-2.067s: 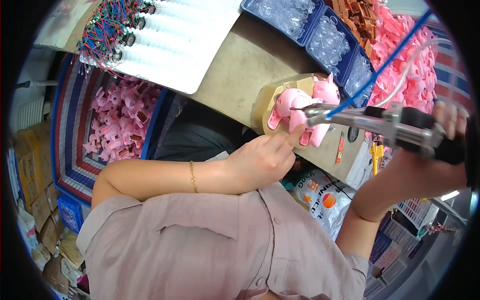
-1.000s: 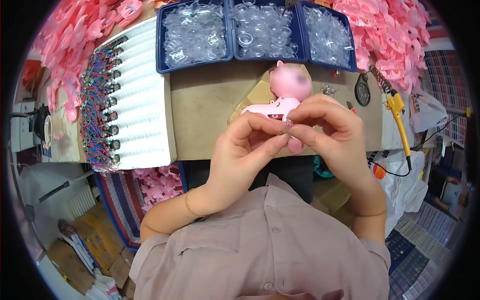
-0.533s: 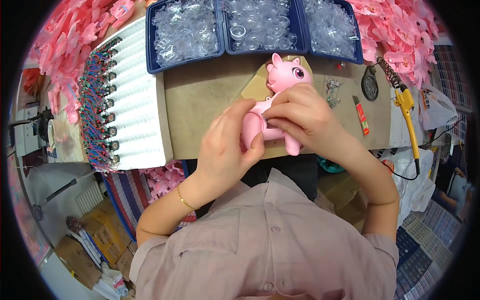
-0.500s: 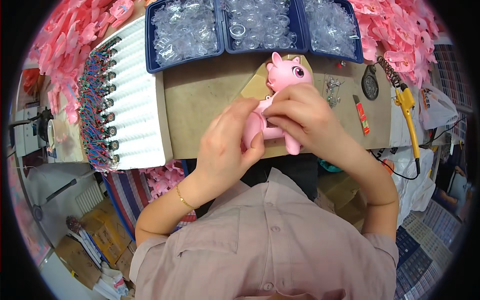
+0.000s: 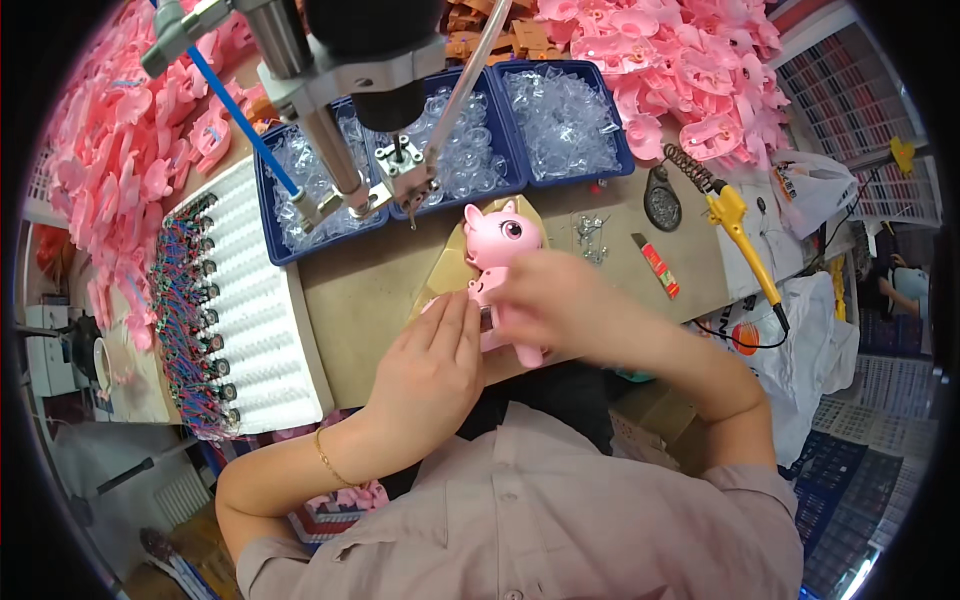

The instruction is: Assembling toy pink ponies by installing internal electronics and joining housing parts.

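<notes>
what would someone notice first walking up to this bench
Probably the pink toy pony at the middle of the bench, with the left hand and right hand both on its body. Behind it sit blue trays of clear plastic parts, and heaps of pink shells fill the far corners. A hanging screwdriver looms over the trays.

A white plastic bag with an orange round mark (image 5: 790,330) hangs off the table's right edge at mid-right of the frame, and a crumpled white printed bag (image 5: 805,180), possibly packaging, lies above it.
</notes>
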`<action>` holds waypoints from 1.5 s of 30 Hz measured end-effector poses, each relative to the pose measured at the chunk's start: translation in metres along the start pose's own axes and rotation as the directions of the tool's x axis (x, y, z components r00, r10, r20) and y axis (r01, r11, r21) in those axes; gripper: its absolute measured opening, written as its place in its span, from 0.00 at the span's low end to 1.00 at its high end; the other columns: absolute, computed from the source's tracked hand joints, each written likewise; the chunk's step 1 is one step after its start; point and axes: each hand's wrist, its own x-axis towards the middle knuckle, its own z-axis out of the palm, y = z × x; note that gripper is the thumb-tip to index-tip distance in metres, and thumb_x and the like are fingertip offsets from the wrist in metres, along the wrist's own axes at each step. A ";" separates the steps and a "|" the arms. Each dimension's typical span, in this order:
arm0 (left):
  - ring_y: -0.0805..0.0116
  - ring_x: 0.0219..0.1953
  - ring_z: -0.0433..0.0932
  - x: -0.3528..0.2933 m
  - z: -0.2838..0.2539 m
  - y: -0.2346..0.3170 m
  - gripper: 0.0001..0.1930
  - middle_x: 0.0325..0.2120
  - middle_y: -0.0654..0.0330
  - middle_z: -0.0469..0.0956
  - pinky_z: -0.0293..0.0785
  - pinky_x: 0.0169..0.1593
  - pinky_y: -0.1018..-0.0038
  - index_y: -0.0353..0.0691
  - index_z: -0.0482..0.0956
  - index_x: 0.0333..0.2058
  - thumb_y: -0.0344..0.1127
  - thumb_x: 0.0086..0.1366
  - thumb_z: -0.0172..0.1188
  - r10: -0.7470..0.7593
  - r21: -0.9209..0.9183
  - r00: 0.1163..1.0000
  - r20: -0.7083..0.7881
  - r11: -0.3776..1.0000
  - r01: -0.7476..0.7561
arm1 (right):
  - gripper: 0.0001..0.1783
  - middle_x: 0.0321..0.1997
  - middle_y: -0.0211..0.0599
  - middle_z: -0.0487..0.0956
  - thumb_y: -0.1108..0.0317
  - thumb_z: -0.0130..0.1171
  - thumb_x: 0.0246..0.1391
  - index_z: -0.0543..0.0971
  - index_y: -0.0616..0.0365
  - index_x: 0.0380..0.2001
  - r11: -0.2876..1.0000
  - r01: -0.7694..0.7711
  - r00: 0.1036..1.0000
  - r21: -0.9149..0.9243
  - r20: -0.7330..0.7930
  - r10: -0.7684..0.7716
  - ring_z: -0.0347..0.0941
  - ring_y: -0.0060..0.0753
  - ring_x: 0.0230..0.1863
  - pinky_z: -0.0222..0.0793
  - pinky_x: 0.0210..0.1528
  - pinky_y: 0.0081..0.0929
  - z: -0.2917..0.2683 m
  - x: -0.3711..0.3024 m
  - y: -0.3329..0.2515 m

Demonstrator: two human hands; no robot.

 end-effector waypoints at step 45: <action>0.64 0.54 0.70 -0.056 0.026 0.024 0.35 0.51 0.56 0.69 0.68 0.58 0.67 0.36 0.60 0.57 0.44 0.56 0.66 -0.591 -0.880 0.730 0.342 -0.474 0.028 | 0.09 0.28 0.33 0.73 0.76 0.67 0.43 0.77 0.63 0.29 0.784 -0.139 0.885 0.605 -0.279 0.372 0.69 0.24 0.28 0.66 0.31 0.21 0.045 -0.008 -0.070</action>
